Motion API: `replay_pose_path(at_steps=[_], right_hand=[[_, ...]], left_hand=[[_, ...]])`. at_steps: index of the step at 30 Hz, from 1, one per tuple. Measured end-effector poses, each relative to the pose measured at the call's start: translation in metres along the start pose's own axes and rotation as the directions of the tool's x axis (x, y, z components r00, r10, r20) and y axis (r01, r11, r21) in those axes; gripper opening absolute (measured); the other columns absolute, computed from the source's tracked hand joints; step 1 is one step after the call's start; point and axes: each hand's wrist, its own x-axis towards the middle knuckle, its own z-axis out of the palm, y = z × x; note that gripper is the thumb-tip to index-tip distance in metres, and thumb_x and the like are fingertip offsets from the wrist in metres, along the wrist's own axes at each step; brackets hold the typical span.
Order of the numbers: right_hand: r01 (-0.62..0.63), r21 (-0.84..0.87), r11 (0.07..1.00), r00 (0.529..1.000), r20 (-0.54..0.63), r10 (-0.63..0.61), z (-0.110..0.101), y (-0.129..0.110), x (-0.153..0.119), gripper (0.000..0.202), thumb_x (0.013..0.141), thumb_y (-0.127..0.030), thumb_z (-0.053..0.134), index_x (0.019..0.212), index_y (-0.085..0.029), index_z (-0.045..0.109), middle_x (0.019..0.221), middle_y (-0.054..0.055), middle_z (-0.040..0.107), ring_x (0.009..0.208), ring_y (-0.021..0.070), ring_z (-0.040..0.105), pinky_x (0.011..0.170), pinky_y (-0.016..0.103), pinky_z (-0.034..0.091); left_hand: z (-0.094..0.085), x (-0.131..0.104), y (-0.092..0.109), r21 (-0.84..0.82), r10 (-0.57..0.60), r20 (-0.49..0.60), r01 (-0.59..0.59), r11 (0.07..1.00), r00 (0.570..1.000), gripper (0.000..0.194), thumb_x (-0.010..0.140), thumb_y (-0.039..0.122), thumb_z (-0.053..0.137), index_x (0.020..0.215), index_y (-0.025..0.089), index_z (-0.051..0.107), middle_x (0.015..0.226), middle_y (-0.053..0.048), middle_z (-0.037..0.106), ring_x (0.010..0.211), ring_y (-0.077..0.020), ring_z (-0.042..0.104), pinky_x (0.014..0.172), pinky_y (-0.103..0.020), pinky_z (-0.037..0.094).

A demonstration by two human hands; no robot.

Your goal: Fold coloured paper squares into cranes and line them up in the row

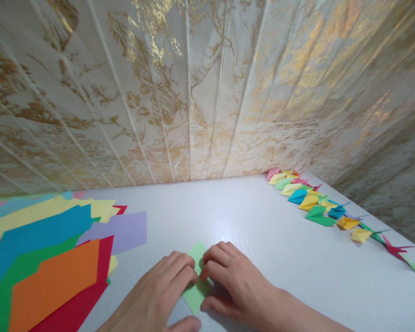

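Light-green paper [198,289], one: apparently steadied on table [297,267] by left hand [162,286] and right hand [237,279]; fingers [181,273] curled, clamping cannot be told.

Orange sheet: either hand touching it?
No, the orange sheet lies apart, while left hand and right hand are at light green paper.
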Motion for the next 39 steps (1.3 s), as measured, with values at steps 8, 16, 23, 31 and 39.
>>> replay_pose_path(at_steps=[8, 16, 23, 31, 39], right_hand=[[0.023, 0.048, 0.999, 1.000, -0.001, -0.023, -0.004, 0.001, -0.001, 0.028, 0.078, -0.027, 0.078, 0.098, -0.019, 0.060, 0.101, 0.005, 0.063, 0.092, 0.0219, 0.054, 0.084, 0.035, 0.040], [0.048, 0.017, 0.999, 0.999, -0.014, -0.048, 0.002, 0.002, -0.001, 0.026, 0.081, -0.034, 0.076, 0.094, -0.018, 0.060, 0.098, 0.005, 0.064, 0.090, 0.0219, 0.053, 0.080, 0.035, 0.040], [0.046, 0.053, 0.998, 0.999, -0.013, -0.045, -0.003, 0.000, -0.002, 0.030, 0.077, -0.029, 0.078, 0.098, -0.018, 0.060, 0.101, 0.005, 0.063, 0.091, 0.0218, 0.053, 0.082, 0.035, 0.041], [0.061, 0.022, 0.998, 0.991, -0.118, -0.058, 0.005, 0.003, -0.001, 0.009, 0.089, -0.025, 0.067, 0.090, -0.018, 0.062, 0.092, 0.005, 0.064, 0.084, 0.0192, 0.053, 0.075, 0.032, 0.041], [0.079, 0.170, 0.982, 0.987, -0.153, -0.053, -0.001, 0.000, -0.001, 0.009, 0.086, -0.012, 0.066, 0.084, -0.019, 0.062, 0.093, 0.002, 0.068, 0.088, 0.0172, 0.056, 0.082, 0.030, 0.044]], left_hand=[[0.005, 0.000, -0.006, -0.005, 0.043, -0.012, -0.043, 0.999, 0.999, 0.025, 0.075, 0.017, 0.077, 0.094, 0.021, 0.061, 0.105, -0.003, 0.066, 0.096, -0.0229, 0.062, 0.087, -0.033, 0.051], [0.004, 0.000, -0.004, -0.043, -0.001, 0.018, 0.002, 0.999, 1.000, 0.036, 0.068, 0.023, 0.085, 0.094, 0.022, 0.061, 0.105, -0.002, 0.065, 0.097, -0.0243, 0.061, 0.087, -0.035, 0.051], [0.011, 0.000, -0.007, -0.024, 0.035, -0.020, -0.035, 0.999, 0.999, 0.030, 0.075, 0.017, 0.079, 0.097, 0.022, 0.060, 0.104, -0.003, 0.065, 0.094, -0.0247, 0.060, 0.085, -0.036, 0.050], [0.011, 0.001, -0.012, -0.144, 0.091, -0.049, -0.097, 0.985, 0.995, 0.017, 0.098, 0.039, 0.056, 0.096, 0.022, 0.055, 0.098, -0.003, 0.061, 0.089, -0.0226, 0.057, 0.081, -0.033, 0.046], [0.023, -0.004, -0.020, -0.312, -0.023, -0.120, -0.016, 0.950, 0.992, 0.016, 0.094, 0.010, 0.056, 0.086, 0.023, 0.050, 0.100, 0.001, 0.056, 0.094, -0.0180, 0.054, 0.082, -0.028, 0.043]])
